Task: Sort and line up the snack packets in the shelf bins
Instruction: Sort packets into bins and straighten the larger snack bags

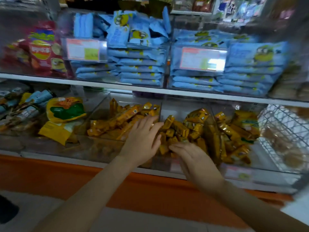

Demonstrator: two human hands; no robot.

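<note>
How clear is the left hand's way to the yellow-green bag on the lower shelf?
Probably yes. The left hand lies on the gold packets; the bag sits uncovered in the next bin leftward. Only the clear divider stands between them.

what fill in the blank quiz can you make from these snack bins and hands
1. The stacked packets on the upper shelf are ____ in colour.
2. Both the left hand and the right hand touch the yellow packets on the ____ shelf.
3. The wire basket stands at the far ____ of that shelf.
Missing words: blue; lower; right
</note>
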